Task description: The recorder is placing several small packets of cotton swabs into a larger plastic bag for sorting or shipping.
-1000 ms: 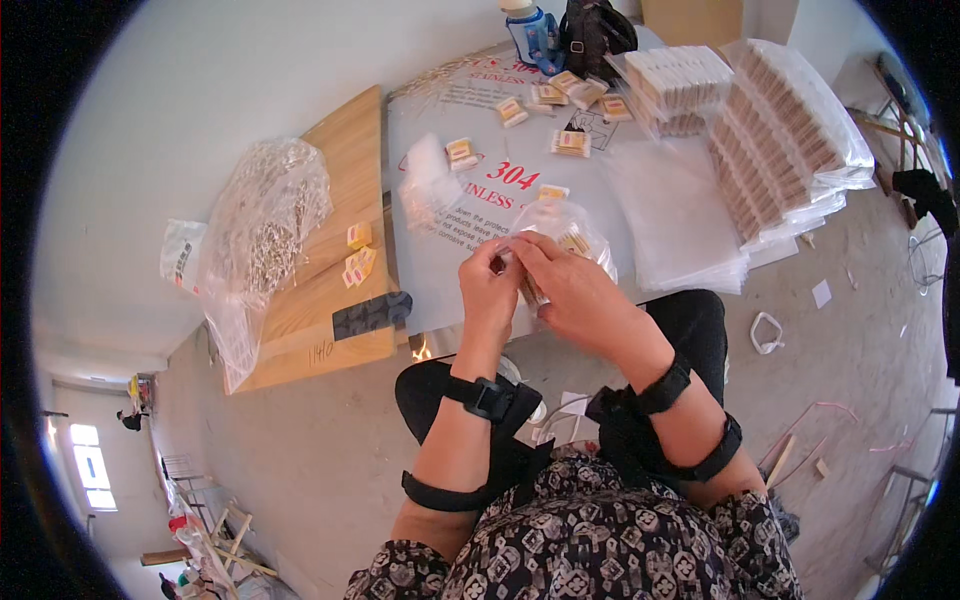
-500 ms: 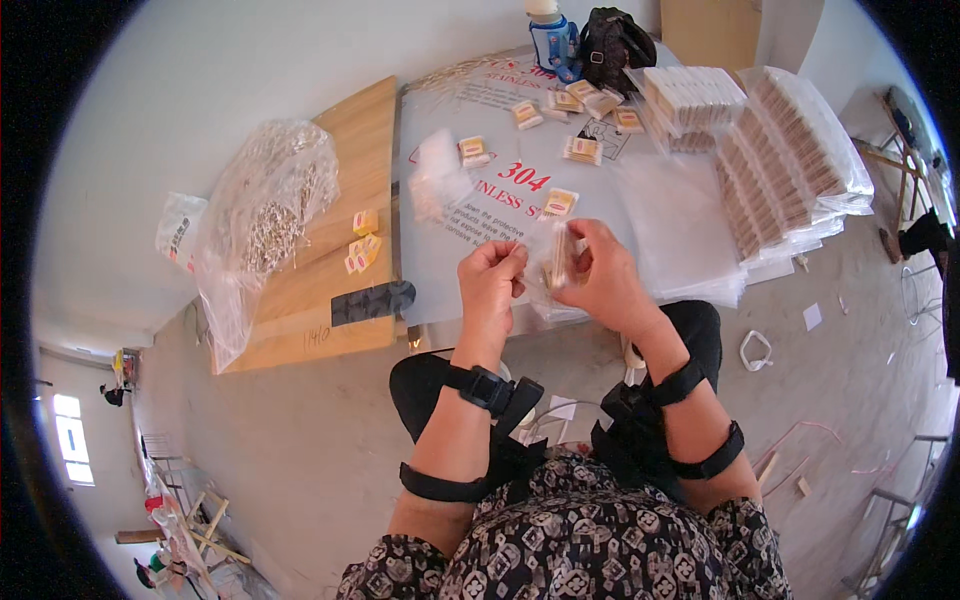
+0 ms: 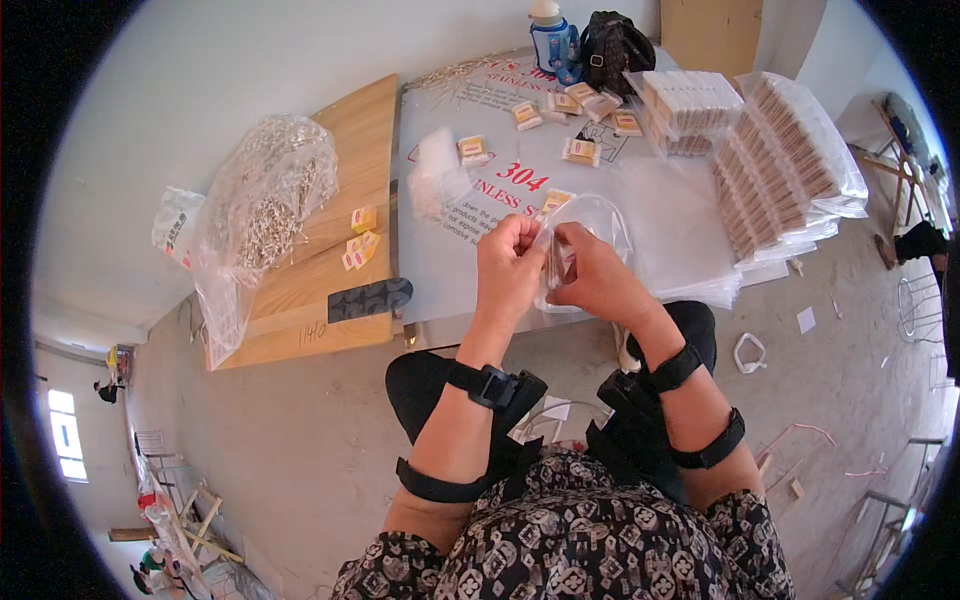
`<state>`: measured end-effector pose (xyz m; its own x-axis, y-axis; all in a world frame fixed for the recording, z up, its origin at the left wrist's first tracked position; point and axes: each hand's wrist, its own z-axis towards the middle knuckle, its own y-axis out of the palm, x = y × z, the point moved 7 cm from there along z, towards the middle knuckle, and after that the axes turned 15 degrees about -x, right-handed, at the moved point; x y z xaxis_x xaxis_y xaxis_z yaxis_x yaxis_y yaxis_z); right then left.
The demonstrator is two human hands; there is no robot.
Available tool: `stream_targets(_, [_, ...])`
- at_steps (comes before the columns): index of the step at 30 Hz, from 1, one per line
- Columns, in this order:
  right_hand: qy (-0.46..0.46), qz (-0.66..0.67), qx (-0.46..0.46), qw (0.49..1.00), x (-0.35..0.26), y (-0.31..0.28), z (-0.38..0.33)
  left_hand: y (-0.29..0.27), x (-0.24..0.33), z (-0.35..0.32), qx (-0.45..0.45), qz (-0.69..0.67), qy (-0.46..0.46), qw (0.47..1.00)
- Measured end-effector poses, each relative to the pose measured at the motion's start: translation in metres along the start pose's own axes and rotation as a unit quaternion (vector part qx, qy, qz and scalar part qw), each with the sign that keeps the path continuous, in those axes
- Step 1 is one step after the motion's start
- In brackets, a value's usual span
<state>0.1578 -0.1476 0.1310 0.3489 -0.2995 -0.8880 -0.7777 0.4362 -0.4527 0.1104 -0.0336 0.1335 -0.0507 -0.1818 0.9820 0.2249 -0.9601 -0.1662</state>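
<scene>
In front of me over the table, my left hand [image 3: 508,272] pinches the edge of a small clear plastic bag [image 3: 612,216]. My right hand [image 3: 598,276] is closed at the same bag, its fingertips around a small bundle of cotton swabs [image 3: 567,264], largely hidden by the fingers. Whether the bundle lies inside the bag or against it, I cannot tell. Just beyond the hands lies a yellow-labelled packet of swabs [image 3: 554,201]. A pile of clear bags [image 3: 437,175] sits to the left of it.
A big bag of loose swabs [image 3: 270,215] lies on the wooden board [image 3: 350,190], near yellow cards [image 3: 361,250]. Finished-looking packets [image 3: 581,151] are scattered farther back. Stacked bagged swabs [image 3: 785,160] stand at the right; a bottle [image 3: 549,45] and black backpack [image 3: 617,52] are behind.
The clear bag now spreads wide and rounded above my right hand. My left hand has come up and right, close against the right one.
</scene>
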Motion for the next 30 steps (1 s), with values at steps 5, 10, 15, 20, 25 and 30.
stream_targets(5, [-0.002, -0.164, 0.026, 0.986, 0.006, -0.006, 0.011, 0.002, 0.005, -0.001, -0.023, -0.024, -0.034, 0.999])
stream_targets(10, [0.047, -0.250, -0.028, 0.967, 0.012, -0.009, 0.029, 0.007, 0.006, -0.001, -0.069, -0.008, -0.035, 0.997])
stream_targets(15, [0.087, 0.135, -0.193, 0.968, 0.020, -0.011, 0.028, 0.001, 0.010, 0.003, -0.073, 0.068, -0.027, 0.995])
stream_targets(20, [-0.020, -0.164, -0.083, 0.983, 0.004, -0.006, 0.029, 0.002, 0.015, 0.008, -0.056, 0.119, 0.038, 0.991])
stream_targets(25, [0.074, -0.183, -0.157, 0.968, 0.007, -0.013, 0.037, 0.006, 0.023, 0.008, -0.142, 0.088, -0.031, 0.985])
stream_targets(30, [0.123, 0.024, -0.148, 0.981, 0.024, -0.012, 0.039, 0.001, 0.022, -0.005, -0.060, 0.359, -0.043, 0.930])
